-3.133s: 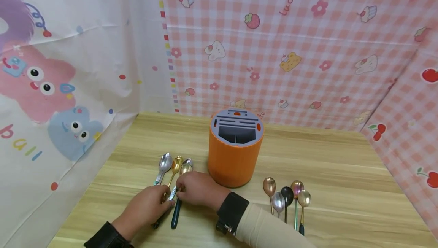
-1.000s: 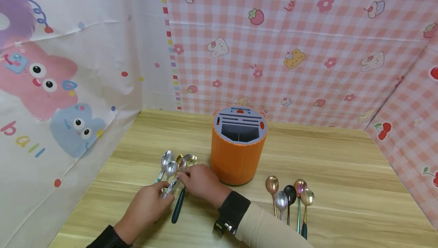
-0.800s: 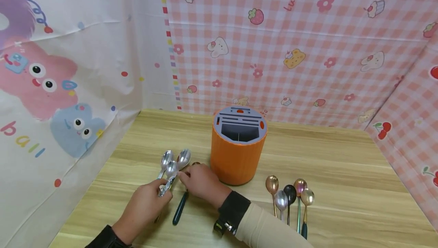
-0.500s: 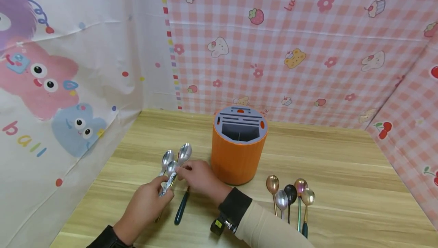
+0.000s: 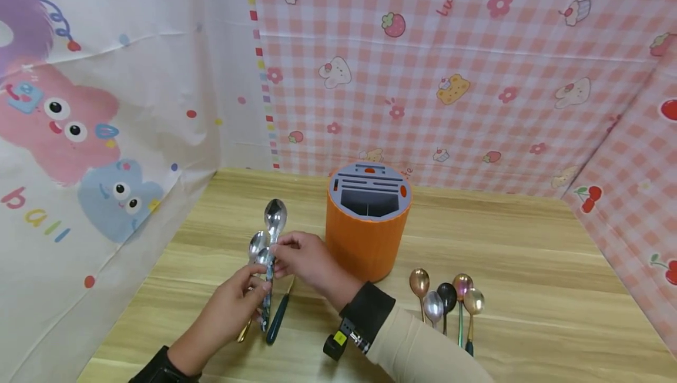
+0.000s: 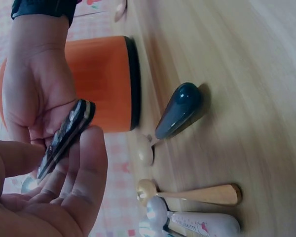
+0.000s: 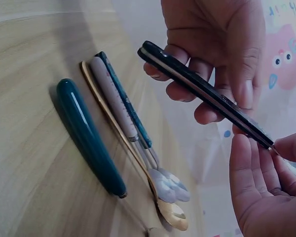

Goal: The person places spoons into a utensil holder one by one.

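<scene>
Both hands hold one silver spoon [image 5: 275, 215] raised above the table, its bowl pointing away. Its dark patterned handle [image 6: 64, 140] lies between the thumb and fingers of my left hand [image 5: 233, 301]. My right hand [image 5: 312, 259] pinches it near the neck, as the right wrist view also shows. Beneath lie a teal-handled spoon [image 7: 91, 136], a gold spoon [image 7: 116, 126], a white-handled spoon [image 7: 113, 96] and one with a blue-green patterned handle [image 7: 126, 98]. The teal-handled spoon's bowl is hidden behind my right hand in the head view.
An orange cylindrical holder [image 5: 365, 248] with a grey slotted top stands just beyond my right hand. To its right, several spoons [image 5: 446, 298] in copper, silver, black, rainbow and gold lie side by side. Printed cloth [image 5: 423, 77] hangs behind the wooden table [image 5: 502, 236].
The patterned-handle spoon has risen off the group and turned more upright in view, its bowl farther from me. My right hand has come up with it. The teal-handled spoon now lies more apart.
</scene>
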`<state>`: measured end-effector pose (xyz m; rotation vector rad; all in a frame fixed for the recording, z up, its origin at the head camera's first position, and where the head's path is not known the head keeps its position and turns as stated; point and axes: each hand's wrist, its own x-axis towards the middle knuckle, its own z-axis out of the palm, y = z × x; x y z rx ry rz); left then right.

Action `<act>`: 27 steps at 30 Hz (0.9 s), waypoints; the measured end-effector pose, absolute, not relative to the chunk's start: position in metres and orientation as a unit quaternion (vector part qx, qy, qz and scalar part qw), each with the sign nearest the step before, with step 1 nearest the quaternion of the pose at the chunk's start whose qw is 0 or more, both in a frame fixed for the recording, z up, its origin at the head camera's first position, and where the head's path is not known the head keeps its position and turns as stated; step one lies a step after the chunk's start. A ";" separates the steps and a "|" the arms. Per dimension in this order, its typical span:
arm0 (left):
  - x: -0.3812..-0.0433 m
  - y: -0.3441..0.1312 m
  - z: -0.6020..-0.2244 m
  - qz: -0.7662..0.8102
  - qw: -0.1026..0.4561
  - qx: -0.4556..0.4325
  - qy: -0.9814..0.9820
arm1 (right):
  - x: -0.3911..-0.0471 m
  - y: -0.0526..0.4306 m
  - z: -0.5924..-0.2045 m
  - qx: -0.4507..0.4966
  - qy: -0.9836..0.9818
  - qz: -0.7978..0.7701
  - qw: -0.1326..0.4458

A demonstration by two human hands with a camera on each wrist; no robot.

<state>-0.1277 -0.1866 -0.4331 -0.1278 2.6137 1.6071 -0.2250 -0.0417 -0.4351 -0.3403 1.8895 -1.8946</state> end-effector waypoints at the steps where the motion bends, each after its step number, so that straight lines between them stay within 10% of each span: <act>1: -0.128 -0.187 -0.432 0.536 0.042 -0.043 0.842 | -0.225 -0.041 -0.433 -0.124 0.686 -0.683 0.219; 27: -0.139 -0.175 -0.404 0.557 0.052 0.019 0.829 | -0.222 -0.021 -0.389 -0.195 0.691 -0.676 0.166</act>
